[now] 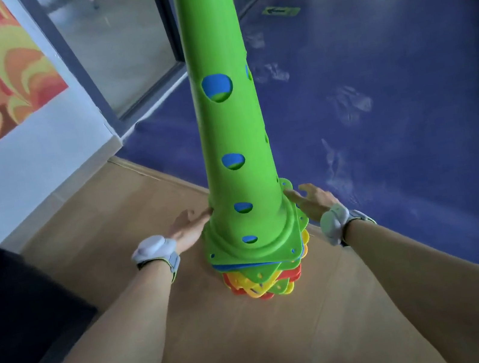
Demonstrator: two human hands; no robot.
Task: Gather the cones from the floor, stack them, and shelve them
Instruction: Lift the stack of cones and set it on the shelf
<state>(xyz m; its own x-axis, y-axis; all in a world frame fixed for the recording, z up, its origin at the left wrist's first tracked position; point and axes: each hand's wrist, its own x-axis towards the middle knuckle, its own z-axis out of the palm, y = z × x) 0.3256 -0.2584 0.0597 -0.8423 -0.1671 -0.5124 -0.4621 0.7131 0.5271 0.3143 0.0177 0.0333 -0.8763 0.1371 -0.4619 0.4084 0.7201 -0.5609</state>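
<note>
The tall stack of cones (231, 138), green on top, stands upright on a wooden surface (193, 331) beside the blue floor (406, 90). The left grip (188, 226) and right grip (314, 200) lie flat and straight, touching its bottom, one on each side.

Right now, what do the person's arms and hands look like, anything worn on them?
Both forearms are bare, with no sleeves in view, and the left hand and right hand wear no gloves. Each wrist carries a rounded white pod, the left pod and the right pod, on a pale grey strap. No cables or markings show.
</note>
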